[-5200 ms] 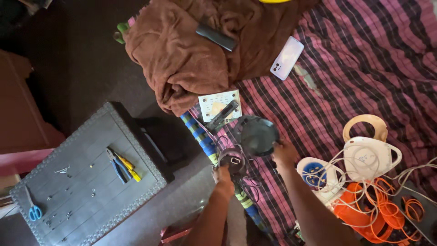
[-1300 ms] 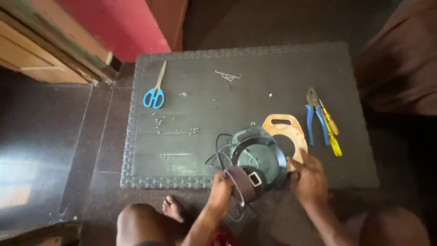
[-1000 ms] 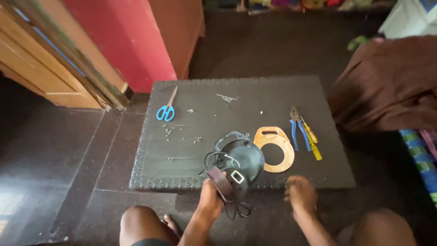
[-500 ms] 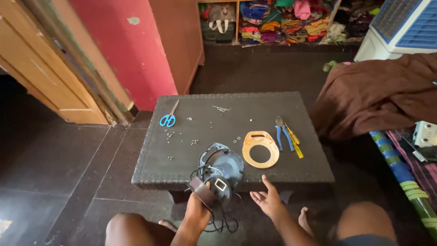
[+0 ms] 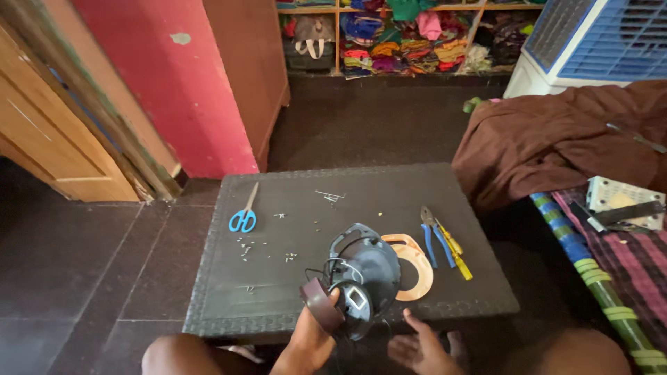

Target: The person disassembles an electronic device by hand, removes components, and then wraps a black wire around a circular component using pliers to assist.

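Head cam, my view: left hand (image 5: 310, 340) at 6 o'clock of frame, grip clamped on a dark round appliance body (image 5: 361, 281) — thumb up on a brownish band at its near-left edge, fingers wrapped under, hidden. The body sits at the near edge of the table (image 5: 278, 316), tilted toward me, mostly above and to 1 o'clock of the grip; loose wires loop off its left side and a small light rectangular window faces me. Can't tell whether it rests on the table or hangs clear of it. Right hand (image 5: 419, 347) just at 4 o'clock of the body, palm up, fingers spread apart, holding nothing, not touching it. An orange ring-shaped part (image 5: 419, 267) lies flat on the table, touching or tucked behind the body at its 3 o'clock. Blue-handled pliers (image 5: 429, 236) and a yellow-handled screwdriver (image 5: 457, 251) lie side by side just past the ring, same side. Blue-handled scissors (image 5: 244, 215) sit well apart at 10 o'clock, small screws (image 5: 288, 257) scattered between them and the body. Brown cloth (image 5: 556, 139) heaped on the bed at 2 o'clock; my knees at the bottom edge.
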